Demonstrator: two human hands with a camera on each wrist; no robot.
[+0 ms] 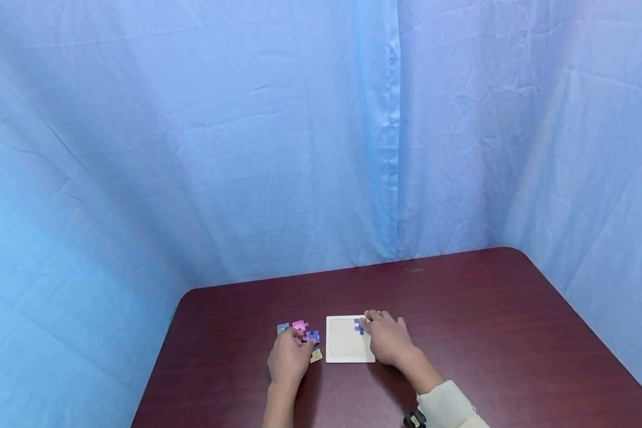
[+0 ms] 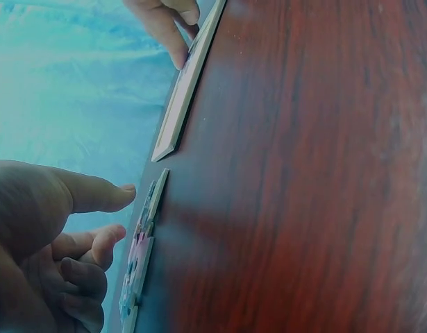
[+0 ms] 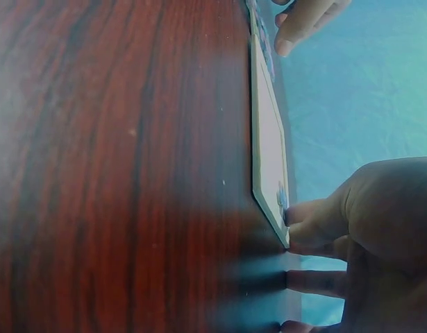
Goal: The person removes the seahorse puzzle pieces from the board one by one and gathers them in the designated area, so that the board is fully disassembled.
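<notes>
A pale square puzzle tray (image 1: 329, 340) lies on the table, with a blue-purple jigsaw piece (image 1: 358, 325) in its far right corner. My right hand (image 1: 389, 340) rests at that corner, fingers extended and fingertips touching the piece and the rim; part of the piece is hidden beneath them. Left of the tray, my left hand (image 1: 289, 356) hovers over a group of loose jigsaw pieces (image 1: 313, 336). Its thumb and index finger stand apart with nothing between them in the left wrist view, the other fingers loosely curled. It covers some of the pieces, which show pink, blue and yellow-green.
The dark red wooden table (image 1: 235, 315) has rounded far corners. Blue cloth curtains (image 1: 278, 148) hang behind it and at both sides. A pale sleeve (image 1: 446, 404) and a dark wristband (image 1: 415, 418) are on the right arm.
</notes>
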